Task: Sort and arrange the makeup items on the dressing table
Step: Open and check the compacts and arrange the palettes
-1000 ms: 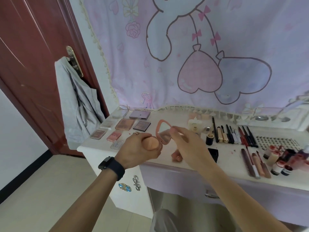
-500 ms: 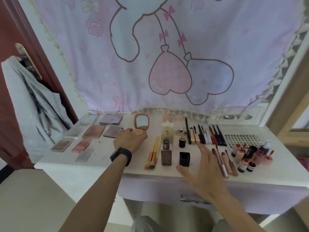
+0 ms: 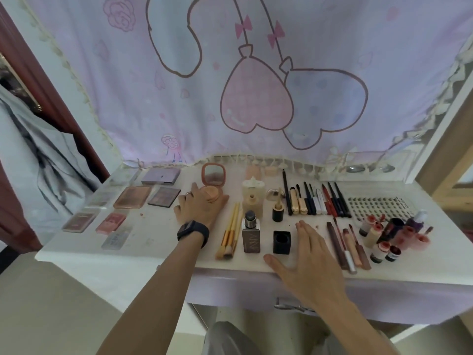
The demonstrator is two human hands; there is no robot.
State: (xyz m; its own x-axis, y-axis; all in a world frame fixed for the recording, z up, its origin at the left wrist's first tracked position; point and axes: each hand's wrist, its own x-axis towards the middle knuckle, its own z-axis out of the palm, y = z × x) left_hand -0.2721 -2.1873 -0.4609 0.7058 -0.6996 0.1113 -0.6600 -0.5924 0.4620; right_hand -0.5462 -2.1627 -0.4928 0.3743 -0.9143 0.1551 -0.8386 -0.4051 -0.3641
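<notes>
An open pink compact stands on the white dressing table, its mirror lid upright and a peach puff in its base. My left hand, with a black watch on the wrist, holds the compact's base between thumb and fingers. My right hand lies flat with fingers spread at the table's front edge, beside a black square cap, and holds nothing. A tall foundation bottle and gold-handled brushes lie between my hands.
Several palettes lie in rows at the left. A row of pencils and mascaras, a lash tray, lip pencils and small bottles fill the right. A printed curtain hangs behind; a door with a grey garment is at the left.
The compact, held up in both hands a second ago, now sits on the table at the back. My right hand has let go and come down flat at the front edge.
</notes>
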